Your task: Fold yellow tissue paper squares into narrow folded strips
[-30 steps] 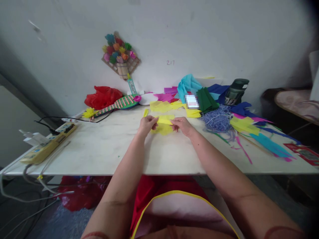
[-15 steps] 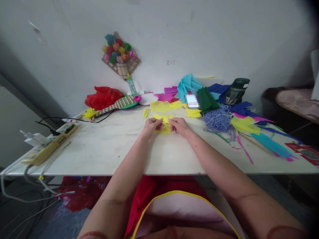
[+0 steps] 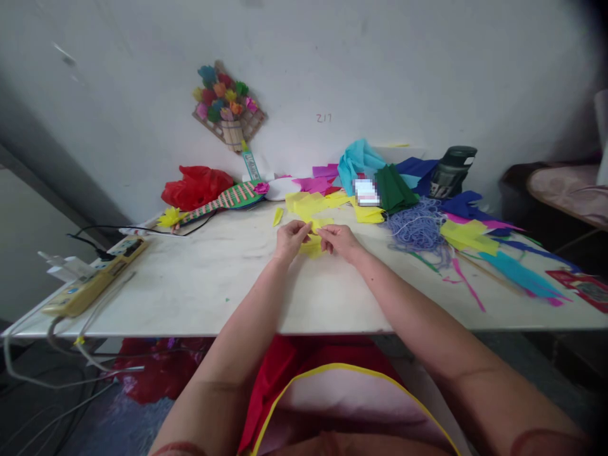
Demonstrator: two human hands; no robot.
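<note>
Close together over the middle of the table, both my hands pinch a small piece of yellow crepe paper (image 3: 314, 227). My left hand (image 3: 291, 242) has its thumb and forefinger closed on the paper's left side. On the right side, the fingertips of my right hand (image 3: 342, 242) are pressed together on it. The fingers partly cover the piece. Below them on the table lies another yellow paper piece (image 3: 311, 247). Just beyond are yellow crepe strips (image 3: 304, 202), with a small yellow petal-shaped piece (image 3: 278, 216) to the left.
A power strip (image 3: 95, 278) with cables lies at the left edge. A decorated green lute shape (image 3: 223, 199) and red crepe paper (image 3: 194, 187) are at the back left. Purple yarn (image 3: 415, 225), coloured paper scraps (image 3: 517, 272) and a dark bottle (image 3: 453, 172) stand to the right.
My hands have drawn slightly closer, their fingertips now nearly meeting at the yellow crepe paper. The things on the table stay where they were.
</note>
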